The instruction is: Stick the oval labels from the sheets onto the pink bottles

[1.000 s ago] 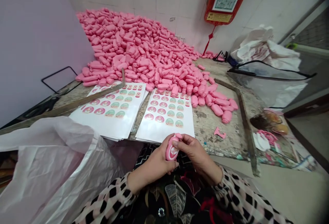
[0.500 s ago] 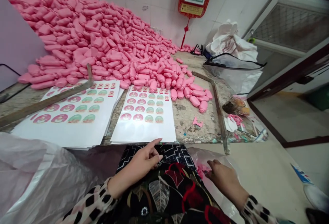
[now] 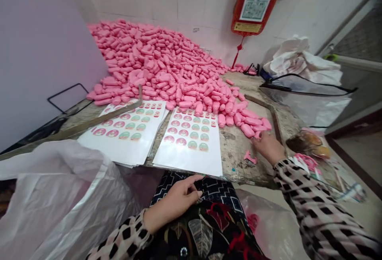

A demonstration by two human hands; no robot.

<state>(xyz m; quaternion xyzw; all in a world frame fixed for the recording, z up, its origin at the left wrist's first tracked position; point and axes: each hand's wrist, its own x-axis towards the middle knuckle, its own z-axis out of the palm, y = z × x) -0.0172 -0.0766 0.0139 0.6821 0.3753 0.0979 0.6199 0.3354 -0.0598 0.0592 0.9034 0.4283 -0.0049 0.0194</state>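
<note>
My right hand (image 3: 267, 148) is over the right part of the worktable, its fingers closed on the end of a small pink plastic bottle (image 3: 257, 134) at the near edge of the pile. Most of that bottle is hidden by the hand. Beside it on the wood lies a small pink plastic scrap (image 3: 250, 157). Over my lap, just below the table edge, rests my left hand (image 3: 176, 199), with the index finger stretched, the others loosely bent and nothing visible in it. In front of it is a sheet of round pink and green stickers (image 3: 191, 160).
A large heap of pink bottles (image 3: 155, 65) leans against the wall. More sticker sheets (image 3: 119, 150) lie left under a wooden strip (image 3: 101, 121). Another strip (image 3: 276, 123) borders the right. Plastic bags stand at lower left (image 3: 77, 196) and beside my lap (image 3: 274, 220).
My right hand has risen from above the plastic bag beside my lap to the bottles on the table and closed on one. My left hand keeps its pose. The view has turned left.
</note>
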